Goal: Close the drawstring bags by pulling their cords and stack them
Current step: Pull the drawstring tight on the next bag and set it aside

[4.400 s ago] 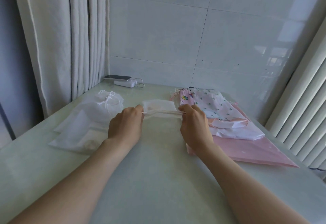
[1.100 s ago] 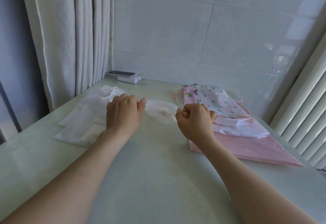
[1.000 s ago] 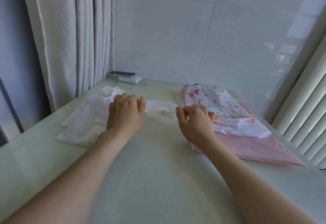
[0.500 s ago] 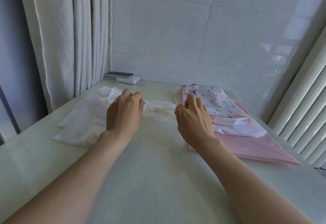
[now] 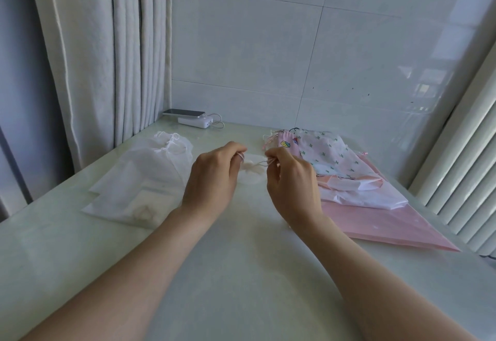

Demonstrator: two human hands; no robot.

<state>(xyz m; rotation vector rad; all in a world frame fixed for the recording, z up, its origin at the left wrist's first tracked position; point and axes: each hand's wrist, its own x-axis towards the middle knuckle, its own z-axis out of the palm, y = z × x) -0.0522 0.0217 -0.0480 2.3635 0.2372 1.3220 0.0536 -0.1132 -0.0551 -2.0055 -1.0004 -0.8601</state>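
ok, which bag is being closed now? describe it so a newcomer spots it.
On the pale table, look midway between the white pile on the left and the pink patterned pile on the right. The small white bag lies there, between the left hand and the right hand. Unlike its neighbours, it is stacked on nothing and both hands pinch its cords.

Left hand [image 5: 212, 179] and right hand [image 5: 291, 183] have drawn closer, now pinching the cords [image 5: 261, 164]; the small white bag [image 5: 251, 173] has gone from flat to puckered.
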